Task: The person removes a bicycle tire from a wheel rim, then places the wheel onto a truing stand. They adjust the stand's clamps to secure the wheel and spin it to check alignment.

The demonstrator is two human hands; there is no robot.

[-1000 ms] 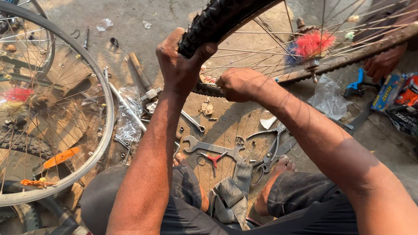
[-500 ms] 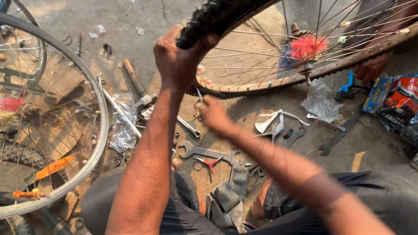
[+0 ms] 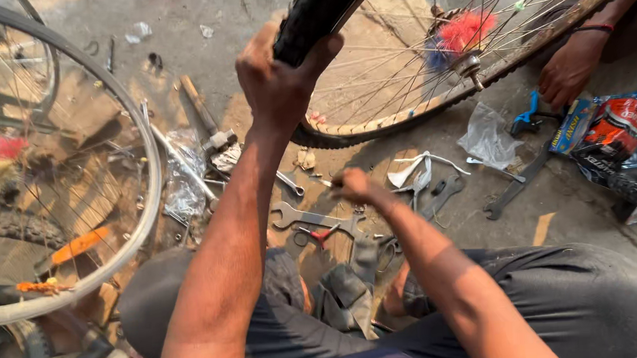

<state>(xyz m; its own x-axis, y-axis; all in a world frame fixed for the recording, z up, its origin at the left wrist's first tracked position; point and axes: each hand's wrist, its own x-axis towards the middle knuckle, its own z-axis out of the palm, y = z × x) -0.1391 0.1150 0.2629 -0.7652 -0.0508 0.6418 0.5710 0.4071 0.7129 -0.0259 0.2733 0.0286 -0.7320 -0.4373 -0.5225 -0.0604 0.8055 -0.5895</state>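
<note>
Rubber, steel and dusty concrete on a repair floor

The black knobbly rubber tyre (image 3: 317, 12) looks matt and rough where the left hand (image 3: 280, 76) grips it; the thin steel spokes (image 3: 399, 58) and silvery wheel rim (image 3: 402, 113) gleam dully. A flat grey metal spanner (image 3: 302, 216) by the right hand (image 3: 351, 186) is smooth, worn to a low sheen. The crumpled clear plastic bag (image 3: 487, 135) shines glossy; the concrete floor (image 3: 567, 209) is rough, dusty and matt. The dark grey cloth trousers (image 3: 579, 296) look soft, unshiny.

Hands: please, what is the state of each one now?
Left hand: closed around the black tyre.
Right hand: closed, low over the tools; what it holds cannot be told.
</note>
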